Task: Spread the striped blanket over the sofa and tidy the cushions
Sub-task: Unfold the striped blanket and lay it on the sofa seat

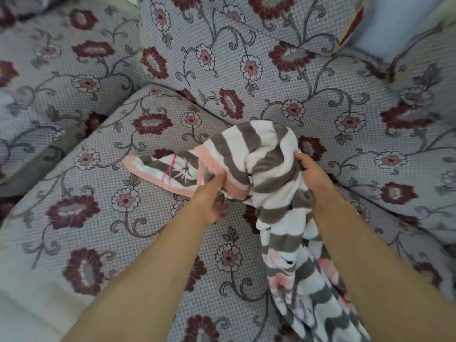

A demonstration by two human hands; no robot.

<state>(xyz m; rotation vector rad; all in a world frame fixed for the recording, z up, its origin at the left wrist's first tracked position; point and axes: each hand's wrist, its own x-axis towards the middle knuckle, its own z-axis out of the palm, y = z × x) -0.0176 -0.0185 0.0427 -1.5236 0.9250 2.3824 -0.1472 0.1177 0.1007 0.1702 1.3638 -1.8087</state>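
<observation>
The striped blanket, grey and white with a pink edge, is bunched in the middle of the floral sofa seat cushion. One pink-edged corner lies flat toward the left, and a long part trails down to the lower right. My left hand grips the pink edge at the blanket's lower left. My right hand grips the bunched fabric on its right side. A floral back cushion stands behind the blanket.
Another floral back cushion leans at the upper left, and a floral cushion lies on the right. A pale wall strip shows at the upper right. The sofa's light front edge runs along the lower left.
</observation>
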